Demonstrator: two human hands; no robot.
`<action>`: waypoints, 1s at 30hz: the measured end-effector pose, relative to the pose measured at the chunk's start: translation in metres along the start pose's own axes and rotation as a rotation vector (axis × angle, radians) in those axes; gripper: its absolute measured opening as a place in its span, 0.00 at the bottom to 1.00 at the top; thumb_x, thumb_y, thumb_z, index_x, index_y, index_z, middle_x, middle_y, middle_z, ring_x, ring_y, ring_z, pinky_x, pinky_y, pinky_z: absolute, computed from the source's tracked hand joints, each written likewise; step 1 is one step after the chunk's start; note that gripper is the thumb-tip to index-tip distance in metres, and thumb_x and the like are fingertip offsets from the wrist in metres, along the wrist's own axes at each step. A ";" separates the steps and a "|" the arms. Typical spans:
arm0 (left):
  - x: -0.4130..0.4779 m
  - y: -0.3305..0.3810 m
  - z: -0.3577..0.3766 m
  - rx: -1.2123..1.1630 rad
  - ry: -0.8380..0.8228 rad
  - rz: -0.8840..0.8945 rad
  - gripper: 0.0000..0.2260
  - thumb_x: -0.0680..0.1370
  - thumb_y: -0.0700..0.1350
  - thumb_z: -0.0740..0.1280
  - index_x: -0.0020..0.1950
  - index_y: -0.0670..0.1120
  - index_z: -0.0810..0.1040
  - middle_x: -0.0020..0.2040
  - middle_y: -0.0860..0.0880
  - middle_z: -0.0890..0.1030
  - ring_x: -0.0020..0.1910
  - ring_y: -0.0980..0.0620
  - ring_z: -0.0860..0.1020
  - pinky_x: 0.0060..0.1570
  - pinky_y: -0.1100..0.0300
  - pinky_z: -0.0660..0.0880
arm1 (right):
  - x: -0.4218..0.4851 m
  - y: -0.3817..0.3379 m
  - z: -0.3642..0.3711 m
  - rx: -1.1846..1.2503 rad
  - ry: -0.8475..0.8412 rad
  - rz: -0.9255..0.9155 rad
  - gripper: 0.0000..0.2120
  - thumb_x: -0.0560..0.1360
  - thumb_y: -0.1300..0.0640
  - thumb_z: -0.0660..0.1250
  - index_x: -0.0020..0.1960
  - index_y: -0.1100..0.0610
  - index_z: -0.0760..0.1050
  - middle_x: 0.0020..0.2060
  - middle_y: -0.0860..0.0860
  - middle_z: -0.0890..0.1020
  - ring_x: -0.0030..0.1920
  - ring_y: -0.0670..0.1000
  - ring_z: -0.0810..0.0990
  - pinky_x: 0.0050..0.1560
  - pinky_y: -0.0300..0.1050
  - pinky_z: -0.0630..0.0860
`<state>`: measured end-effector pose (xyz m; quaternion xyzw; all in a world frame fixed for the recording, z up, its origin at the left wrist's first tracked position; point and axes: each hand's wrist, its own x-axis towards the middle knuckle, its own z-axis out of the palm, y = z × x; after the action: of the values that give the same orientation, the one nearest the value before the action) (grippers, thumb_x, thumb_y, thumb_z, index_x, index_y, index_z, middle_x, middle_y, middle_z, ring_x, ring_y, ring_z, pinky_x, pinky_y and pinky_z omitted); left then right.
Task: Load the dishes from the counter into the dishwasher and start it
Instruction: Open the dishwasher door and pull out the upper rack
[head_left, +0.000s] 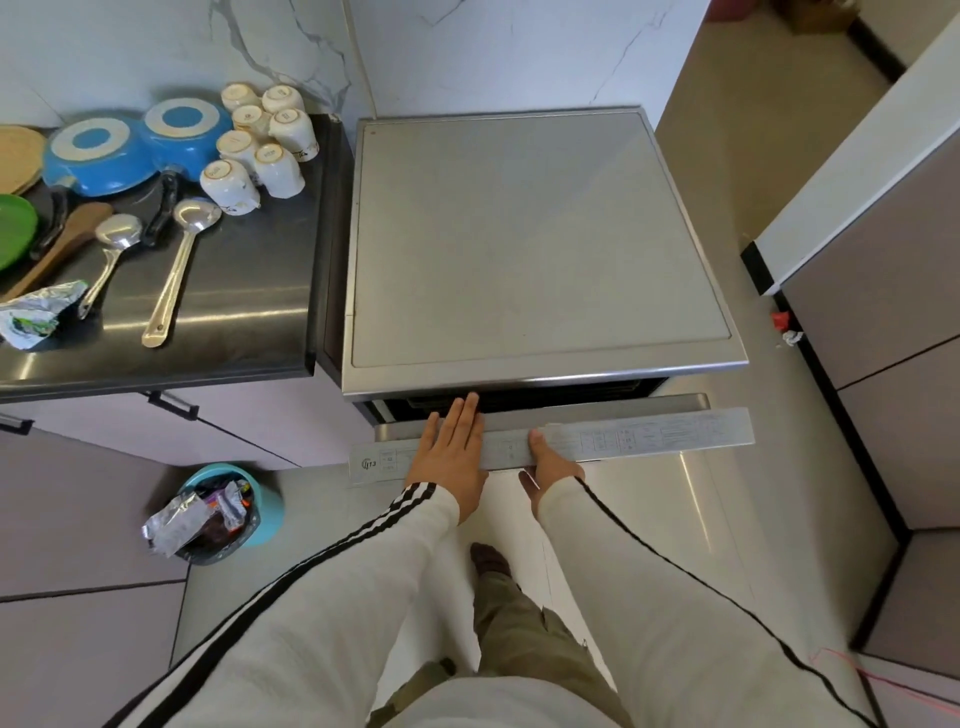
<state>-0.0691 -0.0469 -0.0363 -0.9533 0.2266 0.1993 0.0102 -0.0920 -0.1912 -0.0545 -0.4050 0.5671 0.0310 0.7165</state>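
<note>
Dishwasher (519, 234) of brushed silver metal, with a flat pale top, stands against the marble wall just to the right of the dark worktop (249, 291). Its door (649, 436) is tipped out a little at the top, so a narrow dark gap into the inside shows under the front lip. Along the door's upper edge runs a control strip with small printed symbols and a logo at the left end.

The left grip (452, 457) lies flat on that upper edge. Its fingers are straight and close together, and their tips reach the dark gap. It curls round nothing. The right grip (553, 462) has hold of the door. Its thumb rests on top of the control strip and its fingers are tucked under the front edge, with the palm turned up beneath. Both sleeves are cream with black stripes.

On the worktop, well apart from both grips, seven white cups (260, 150) stand upside down in a cluster near the wall. Beside them two blue pans (135, 145) lie upside down. In front lie two steel ladles (174, 260), a wooden spatula (62, 244), a green plate (13, 228) cut off by the frame edge, and a crumpled foil packet (36, 312).
</note>
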 end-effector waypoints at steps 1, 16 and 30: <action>-0.006 -0.002 0.004 -0.032 -0.037 -0.005 0.34 0.83 0.52 0.54 0.79 0.45 0.36 0.79 0.46 0.33 0.79 0.47 0.36 0.77 0.46 0.38 | -0.001 0.003 -0.004 -0.040 -0.003 -0.015 0.26 0.70 0.53 0.78 0.63 0.59 0.71 0.56 0.59 0.80 0.52 0.56 0.80 0.39 0.43 0.79; -0.084 0.011 0.081 -0.076 -0.063 -0.084 0.36 0.82 0.45 0.61 0.80 0.45 0.40 0.78 0.47 0.30 0.79 0.48 0.36 0.77 0.43 0.41 | -0.015 0.028 -0.094 -1.953 0.037 -0.910 0.52 0.73 0.36 0.68 0.80 0.54 0.37 0.78 0.58 0.37 0.78 0.59 0.38 0.77 0.58 0.44; -0.134 0.049 0.222 -0.048 -0.355 -0.103 0.54 0.74 0.53 0.74 0.79 0.44 0.34 0.79 0.45 0.32 0.78 0.45 0.35 0.77 0.47 0.38 | 0.058 0.131 -0.171 -2.272 -0.776 -0.684 0.52 0.72 0.41 0.72 0.80 0.54 0.40 0.80 0.55 0.41 0.79 0.55 0.44 0.78 0.52 0.47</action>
<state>-0.2834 -0.0092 -0.1856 -0.9134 0.1672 0.3692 0.0373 -0.2721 -0.2321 -0.1795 -0.8850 -0.1637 0.4326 0.0528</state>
